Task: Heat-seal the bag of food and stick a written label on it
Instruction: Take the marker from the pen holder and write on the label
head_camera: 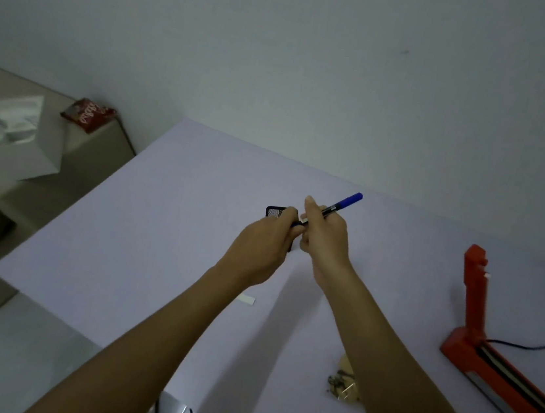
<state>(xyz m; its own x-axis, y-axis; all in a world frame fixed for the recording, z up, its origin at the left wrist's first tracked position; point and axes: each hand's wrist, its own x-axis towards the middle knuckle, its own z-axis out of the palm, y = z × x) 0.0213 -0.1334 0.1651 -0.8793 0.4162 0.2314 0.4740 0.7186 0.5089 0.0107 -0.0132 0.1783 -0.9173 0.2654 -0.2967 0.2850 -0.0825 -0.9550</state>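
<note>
both our hands meet above the table (158, 226) — right hand (323, 240) grips the blue pen (343, 204), left hand (265, 243) pinches its lower end. the bag of food (344, 380) lies beside the red sealer (488, 336).

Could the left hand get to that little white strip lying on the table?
Probably yes: the white strip lies bare on the table beside the left forearm, but the left hand is busy gripping the pen.
</note>
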